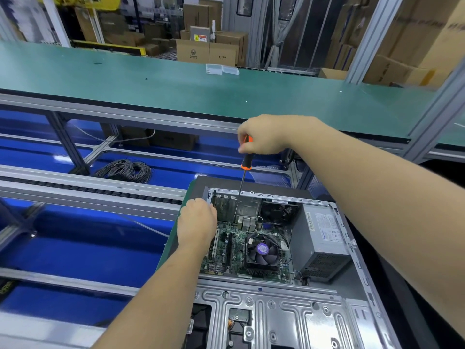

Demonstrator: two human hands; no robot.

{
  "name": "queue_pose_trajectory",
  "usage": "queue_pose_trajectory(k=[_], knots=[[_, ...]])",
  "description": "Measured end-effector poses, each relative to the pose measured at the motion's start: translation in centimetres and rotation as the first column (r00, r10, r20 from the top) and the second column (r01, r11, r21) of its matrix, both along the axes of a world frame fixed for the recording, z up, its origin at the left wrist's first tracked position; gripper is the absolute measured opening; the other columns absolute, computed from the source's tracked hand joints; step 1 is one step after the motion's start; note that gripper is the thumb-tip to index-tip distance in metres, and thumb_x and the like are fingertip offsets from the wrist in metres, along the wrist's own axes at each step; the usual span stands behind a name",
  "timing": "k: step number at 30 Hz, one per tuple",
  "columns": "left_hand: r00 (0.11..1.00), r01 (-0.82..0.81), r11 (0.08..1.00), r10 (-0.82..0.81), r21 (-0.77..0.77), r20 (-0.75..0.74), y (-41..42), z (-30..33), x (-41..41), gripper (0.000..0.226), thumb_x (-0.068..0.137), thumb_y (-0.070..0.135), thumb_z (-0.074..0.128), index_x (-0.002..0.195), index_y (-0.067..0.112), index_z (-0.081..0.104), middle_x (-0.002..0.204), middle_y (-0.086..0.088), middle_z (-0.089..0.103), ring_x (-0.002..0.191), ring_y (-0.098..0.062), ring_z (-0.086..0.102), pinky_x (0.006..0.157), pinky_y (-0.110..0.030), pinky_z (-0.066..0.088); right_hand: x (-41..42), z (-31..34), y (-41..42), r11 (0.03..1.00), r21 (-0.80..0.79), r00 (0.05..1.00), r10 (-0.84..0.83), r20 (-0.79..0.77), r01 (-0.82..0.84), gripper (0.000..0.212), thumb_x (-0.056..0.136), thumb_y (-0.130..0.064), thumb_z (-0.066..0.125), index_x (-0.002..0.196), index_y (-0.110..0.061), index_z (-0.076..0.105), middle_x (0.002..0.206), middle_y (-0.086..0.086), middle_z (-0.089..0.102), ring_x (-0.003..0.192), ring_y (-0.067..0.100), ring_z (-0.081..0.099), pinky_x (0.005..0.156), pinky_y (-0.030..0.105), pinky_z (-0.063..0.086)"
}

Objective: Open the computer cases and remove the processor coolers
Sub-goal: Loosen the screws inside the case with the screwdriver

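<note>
The computer case (334, 285) lies on its side with the side panel off, its bare grey metal frame open to the camera and the green motherboard (231, 248) exposed inside. On that board sits the processor cooler (263, 250), a square black fan frame with dark blades around a purple hub sticker, set over a finned heatsink with thin wires running off its upper edge. Just right of it stands the grey power supply (319, 238), labelled on top and perforated on its near face. The right hand (264, 134) is raised above the far rim of the case, fingers curled and clamped around the top of an orange-and-black screwdriver (246, 159) whose thin shaft slants down to the rear edge of the case, near the expansion slot bracket. The left hand (197, 220) rests at the far left corner of the case, over the expansion card area, fingers bent down out of sight, so whether they grip anything cannot be told. The cooler lies nearer the camera than both hands, apart from all the fingers, to the right of the left hand and well below the right.
</note>
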State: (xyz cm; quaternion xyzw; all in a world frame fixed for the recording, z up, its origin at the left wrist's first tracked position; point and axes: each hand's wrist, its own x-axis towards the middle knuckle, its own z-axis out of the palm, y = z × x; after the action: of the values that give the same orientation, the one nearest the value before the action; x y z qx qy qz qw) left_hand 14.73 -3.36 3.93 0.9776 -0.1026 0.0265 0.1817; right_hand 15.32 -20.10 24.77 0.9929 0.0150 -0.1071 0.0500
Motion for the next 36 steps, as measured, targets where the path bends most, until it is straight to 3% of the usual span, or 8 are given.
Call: queue_pose_trajectory(k=[5, 9, 13, 17, 21, 25, 29, 36], knots=[[1.0, -0.001, 1.0, 0.001, -0.001, -0.002, 0.0, 0.0, 0.0, 0.038, 0.105, 0.033, 0.038, 0.095, 0.003, 0.059, 0.096, -0.014, 0.063, 0.084, -0.028, 0.064, 0.071, -0.039, 0.058, -0.4, 0.2, 0.1, 0.997, -0.073, 0.997, -0.027, 0.071, 0.032, 0.055, 0.1, -0.058, 0.042, 0.082, -0.008, 0.056, 0.077, 0.008, 0.056, 0.067, 0.027, 0.056, 0.06, 0.035, 0.041], [1.0, -0.002, 1.0, 0.002, -0.005, 0.005, 0.0, 0.0, 0.0, 0.038, 0.105, 0.033, 0.039, 0.094, 0.003, 0.059, 0.094, -0.013, 0.064, 0.083, -0.028, 0.065, 0.07, -0.039, 0.057, -0.2, 0.1, 0.0, 0.999, 0.026, 0.999, 0.029, 0.032, -0.029, 0.029, 0.098, -0.033, 0.057, 0.12, -0.014, 0.052, 0.099, 0.007, 0.062, 0.088, 0.031, 0.063, 0.08, 0.042, 0.052], [1.0, -0.004, 1.0, 0.003, 0.013, 0.01, 0.0, 0.0, 0.1, 0.037, 0.106, 0.034, 0.038, 0.094, 0.004, 0.058, 0.095, -0.012, 0.062, 0.084, -0.027, 0.064, 0.069, -0.037, 0.057, 0.0, -0.2, -0.1, 1.0, -0.002, 0.997, -0.007, 0.081, 0.007, 0.047, 0.101, -0.05, 0.048, 0.087, -0.006, 0.058, 0.077, 0.011, 0.064, 0.067, 0.029, 0.063, 0.065, 0.035, 0.05], [1.0, -0.002, 1.0, 0.002, 0.016, 0.017, 0.0, 0.0, 0.0, 0.037, 0.106, 0.034, 0.037, 0.094, 0.004, 0.058, 0.096, -0.012, 0.062, 0.084, -0.027, 0.064, 0.07, -0.038, 0.057, -0.1, -0.5, -0.4, 0.99, 0.112, 0.992, 0.071, 0.103, -0.082, 0.028, 0.096, -0.036, 0.063, 0.114, -0.016, 0.056, 0.1, 0.002, 0.055, 0.091, 0.024, 0.051, 0.076, 0.032, 0.038], [1.0, 0.003, 1.0, -0.002, -0.005, 0.011, 0.1, 0.0, 0.0, 0.037, 0.106, 0.033, 0.038, 0.095, 0.003, 0.058, 0.097, -0.013, 0.062, 0.086, -0.028, 0.064, 0.073, -0.04, 0.057, 0.3, -1.0, 0.0, 0.996, 0.074, 0.988, -0.05, 0.145, 0.039, 0.049, 0.1, -0.055, 0.045, 0.092, -0.008, 0.058, 0.079, 0.007, 0.057, 0.074, 0.027, 0.052, 0.058, 0.033, 0.035], [1.0, 0.002, 1.0, -0.002, -0.013, 0.01, 0.1, 0.0, 0.0, 0.037, 0.106, 0.032, 0.037, 0.096, 0.003, 0.059, 0.098, -0.013, 0.062, 0.087, -0.029, 0.064, 0.074, -0.041, 0.057, 0.1, -0.6, 0.1, 0.988, 0.137, 0.995, 0.056, 0.086, -0.068, 0.019, 0.094, -0.031, 0.063, 0.106, -0.019, 0.054, 0.099, 0.001, 0.059, 0.091, 0.027, 0.057, 0.076, 0.035, 0.046], [1.0, 0.01, 1.0, -0.01, -0.025, 0.011, 0.1, -0.1, 0.1, 0.037, 0.105, 0.03, 0.038, 0.094, 0.002, 0.059, 0.096, -0.014, 0.062, 0.085, -0.03, 0.064, 0.073, -0.042, 0.058, 0.0, -0.2, 0.3, 0.999, -0.023, 0.998, -0.033, 0.061, 0.035, 0.05, 0.095, -0.06, 0.051, 0.096, -0.011, 0.055, 0.086, 0.008, 0.063, 0.066, 0.026, 0.065, 0.059, 0.033, 0.05], [0.999, -0.028, 0.994, 0.031, -0.109, 0.026, 0.1, -0.2, 0.2, 0.043, 0.104, 0.035, 0.038, 0.085, 0.003, 0.061, 0.086, -0.012, 0.063, 0.078, -0.028, 0.062, 0.065, -0.04, 0.055, -0.4, -0.8, 0.0, 0.989, 0.119, 0.992, 0.078, 0.1, -0.089, 0.024, 0.092, -0.037, 0.067, 0.104, -0.02, 0.054, 0.085, -0.008, 0.049, 0.085, 0.022, 0.052, 0.072, 0.033, 0.04]])
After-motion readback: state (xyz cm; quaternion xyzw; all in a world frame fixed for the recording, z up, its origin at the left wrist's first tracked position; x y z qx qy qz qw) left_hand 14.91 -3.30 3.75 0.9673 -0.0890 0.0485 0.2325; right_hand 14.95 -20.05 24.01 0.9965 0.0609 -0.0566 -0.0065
